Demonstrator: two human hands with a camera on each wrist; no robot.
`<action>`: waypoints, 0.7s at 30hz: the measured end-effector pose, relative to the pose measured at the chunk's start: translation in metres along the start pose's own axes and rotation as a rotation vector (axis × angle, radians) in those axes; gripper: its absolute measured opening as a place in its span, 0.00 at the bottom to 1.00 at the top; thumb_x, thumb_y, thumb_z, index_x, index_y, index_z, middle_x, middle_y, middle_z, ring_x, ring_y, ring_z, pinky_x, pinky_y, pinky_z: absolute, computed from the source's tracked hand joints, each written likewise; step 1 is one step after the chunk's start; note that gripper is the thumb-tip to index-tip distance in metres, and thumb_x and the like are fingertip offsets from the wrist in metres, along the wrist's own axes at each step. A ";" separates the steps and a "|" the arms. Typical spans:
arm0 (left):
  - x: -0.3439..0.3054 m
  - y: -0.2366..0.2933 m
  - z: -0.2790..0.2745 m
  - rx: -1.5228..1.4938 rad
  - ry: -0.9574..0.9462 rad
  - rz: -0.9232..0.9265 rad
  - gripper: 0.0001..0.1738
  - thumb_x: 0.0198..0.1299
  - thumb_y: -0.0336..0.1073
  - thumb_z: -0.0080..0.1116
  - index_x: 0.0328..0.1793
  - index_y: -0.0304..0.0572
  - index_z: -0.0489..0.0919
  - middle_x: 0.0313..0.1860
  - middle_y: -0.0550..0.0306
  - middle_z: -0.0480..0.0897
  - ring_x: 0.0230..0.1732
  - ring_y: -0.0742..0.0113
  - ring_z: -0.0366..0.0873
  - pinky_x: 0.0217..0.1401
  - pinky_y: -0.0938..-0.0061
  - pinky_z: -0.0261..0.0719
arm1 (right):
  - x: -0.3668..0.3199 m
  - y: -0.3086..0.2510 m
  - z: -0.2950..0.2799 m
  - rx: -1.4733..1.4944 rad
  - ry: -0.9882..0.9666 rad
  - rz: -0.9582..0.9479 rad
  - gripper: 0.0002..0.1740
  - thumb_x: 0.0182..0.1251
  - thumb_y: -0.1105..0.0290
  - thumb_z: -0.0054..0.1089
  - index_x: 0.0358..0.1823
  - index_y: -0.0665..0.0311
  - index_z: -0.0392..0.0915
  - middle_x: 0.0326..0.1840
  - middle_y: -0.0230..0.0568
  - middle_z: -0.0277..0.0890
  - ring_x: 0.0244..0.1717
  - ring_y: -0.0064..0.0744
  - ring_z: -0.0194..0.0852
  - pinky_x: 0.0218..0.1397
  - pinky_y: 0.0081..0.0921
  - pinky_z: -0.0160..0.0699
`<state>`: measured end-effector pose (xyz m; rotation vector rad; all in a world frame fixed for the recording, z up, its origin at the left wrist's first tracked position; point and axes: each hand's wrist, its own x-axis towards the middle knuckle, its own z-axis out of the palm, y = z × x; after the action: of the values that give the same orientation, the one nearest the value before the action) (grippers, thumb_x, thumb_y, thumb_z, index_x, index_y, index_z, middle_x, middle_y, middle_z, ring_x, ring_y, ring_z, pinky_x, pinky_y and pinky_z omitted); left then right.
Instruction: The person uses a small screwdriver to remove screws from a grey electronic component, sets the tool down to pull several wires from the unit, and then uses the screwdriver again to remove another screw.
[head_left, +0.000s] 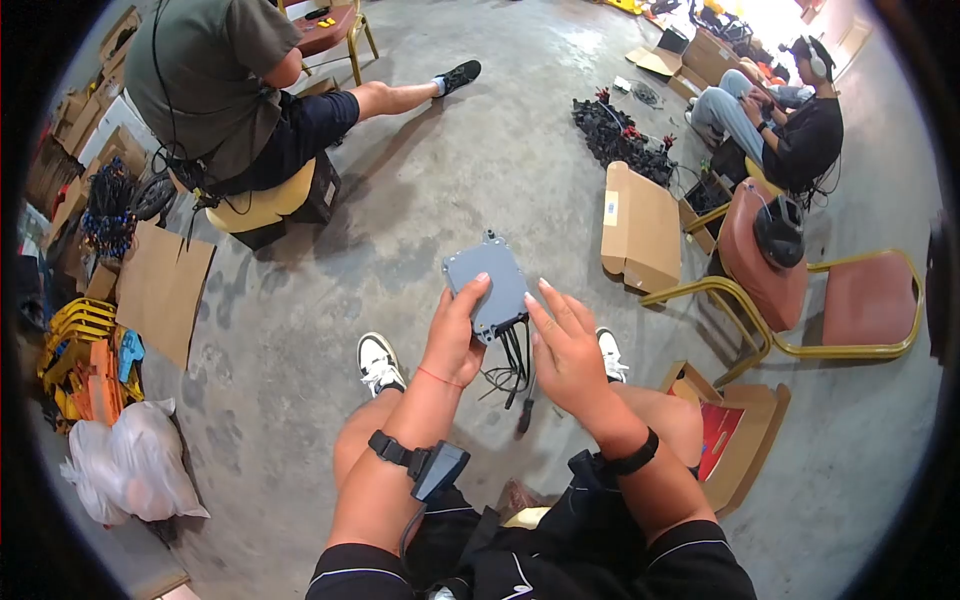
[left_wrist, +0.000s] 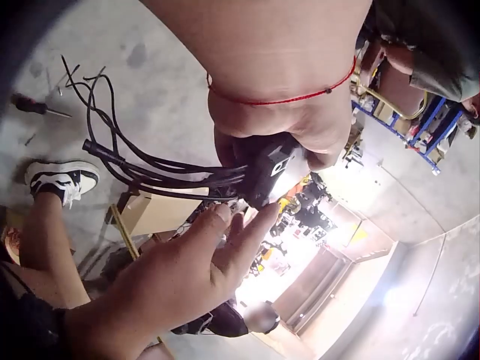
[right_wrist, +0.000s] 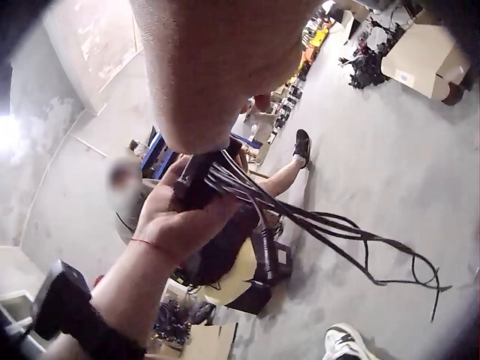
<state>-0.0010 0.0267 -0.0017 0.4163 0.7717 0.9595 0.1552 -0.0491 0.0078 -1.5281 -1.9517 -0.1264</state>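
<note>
My left hand holds a flat grey box with small mounting lugs at its corners, the thumb lying on its top face. Several black cables hang from the box's near side; in the left wrist view the cables trail loosely, one with a thick connector. My right hand is beside the box, its fingers mostly straight and the fingertips right at the box's right edge. In the right wrist view, the left hand supports the box from below.
A screwdriver lies on the concrete floor. Cardboard boxes and chairs stand to the right, beside a pile of black parts. One person sits at front left, another at far right. White bags lie at left.
</note>
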 end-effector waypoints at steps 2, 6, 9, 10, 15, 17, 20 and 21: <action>-0.001 0.001 0.002 -0.051 0.014 0.001 0.25 0.68 0.41 0.58 0.67 0.40 0.70 0.57 0.54 0.79 0.56 0.65 0.80 0.58 0.68 0.81 | -0.003 0.000 -0.003 0.283 -0.092 0.167 0.31 0.64 0.77 0.61 0.71 0.58 0.72 0.72 0.47 0.70 0.61 0.48 0.74 0.65 0.36 0.72; -0.001 0.001 0.002 -0.052 0.002 -0.004 0.25 0.68 0.41 0.58 0.67 0.40 0.69 0.57 0.54 0.79 0.57 0.65 0.79 0.59 0.68 0.80 | -0.005 0.003 -0.005 0.636 -0.179 0.410 0.31 0.68 0.76 0.59 0.74 0.60 0.66 0.73 0.47 0.67 0.63 0.43 0.74 0.65 0.32 0.71; -0.002 0.001 0.005 -0.029 -0.004 0.006 0.26 0.68 0.41 0.59 0.68 0.40 0.69 0.57 0.54 0.78 0.57 0.65 0.79 0.59 0.68 0.80 | -0.005 0.008 -0.001 0.953 -0.101 0.649 0.27 0.71 0.76 0.56 0.71 0.68 0.68 0.69 0.45 0.71 0.61 0.30 0.73 0.61 0.27 0.73; -0.002 0.000 0.005 0.005 -0.029 0.020 0.27 0.68 0.43 0.59 0.69 0.40 0.68 0.58 0.54 0.78 0.57 0.64 0.79 0.59 0.67 0.80 | -0.001 0.006 -0.005 1.055 -0.113 0.791 0.25 0.71 0.74 0.57 0.69 0.69 0.69 0.66 0.44 0.73 0.59 0.28 0.74 0.59 0.26 0.73; -0.006 0.002 0.013 0.066 -0.065 0.013 0.27 0.67 0.42 0.60 0.68 0.39 0.68 0.57 0.54 0.78 0.57 0.64 0.79 0.59 0.68 0.79 | 0.007 0.012 -0.011 1.196 -0.153 1.032 0.24 0.72 0.70 0.61 0.66 0.70 0.71 0.60 0.41 0.75 0.56 0.26 0.75 0.55 0.25 0.73; -0.007 0.001 0.015 0.084 -0.094 0.014 0.28 0.67 0.41 0.61 0.69 0.39 0.68 0.58 0.53 0.78 0.57 0.64 0.79 0.59 0.68 0.79 | 0.007 0.011 -0.011 1.139 -0.136 1.005 0.24 0.71 0.69 0.64 0.64 0.70 0.72 0.58 0.40 0.76 0.54 0.25 0.75 0.55 0.25 0.74; -0.006 -0.002 0.016 0.130 -0.093 0.014 0.29 0.66 0.41 0.61 0.69 0.39 0.67 0.58 0.53 0.78 0.57 0.64 0.78 0.59 0.68 0.79 | 0.005 0.016 -0.010 1.124 -0.164 0.975 0.25 0.70 0.66 0.66 0.63 0.72 0.72 0.57 0.43 0.75 0.55 0.28 0.75 0.60 0.27 0.75; -0.006 -0.002 0.017 0.132 -0.093 0.013 0.29 0.66 0.41 0.61 0.69 0.39 0.67 0.58 0.53 0.78 0.57 0.64 0.78 0.59 0.68 0.79 | 0.005 0.018 -0.009 1.125 -0.162 0.976 0.25 0.70 0.66 0.66 0.63 0.72 0.72 0.57 0.43 0.75 0.55 0.28 0.75 0.60 0.27 0.75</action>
<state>0.0107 0.0211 0.0107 0.5775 0.7507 0.8974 0.1743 -0.0430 0.0123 -1.4363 -0.8093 1.2850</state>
